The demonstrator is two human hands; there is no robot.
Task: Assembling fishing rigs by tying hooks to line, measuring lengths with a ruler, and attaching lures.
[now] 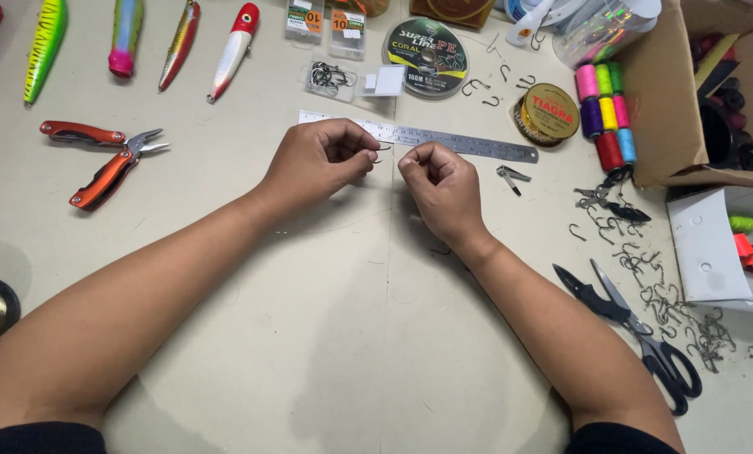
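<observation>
We count four fishing lures [145, 44] lying side by side along the top edge of the table [326, 336]: one green and yellow, one blue with a pink tip, one slim gold and red, one white with a red head. There is one pair of orange-handled pliers [99, 161] to the left, one steel ruler [460, 141] just beyond our hands, one small nail clipper [511, 177] below its right end, and one pair of black scissors [637, 335] by our right forearm. Two flat line spools sit above the ruler, a dark green one [426, 57] and a smaller gold and red one [547, 114]. Eight small thread bobbins [605, 113] stand in two columns against the cardboard box [666, 109], whose dark contents we cannot make out. A small clear packet [330, 79] holds a cluster of dark hooks, and two more hook packets [326, 20] lie above it; a heap of loose hooks [654, 277], too many to count, is scattered at the right. Our left hand [317, 160] is curled nearly shut, thumb and forefinger pinching a small hook [380, 154] that sits between the two hands, just in front of the ruler. Our right hand [439, 181] is closed in a loose fist with its fingertips pinched together; any line it grips is too fine for us to see.
</observation>
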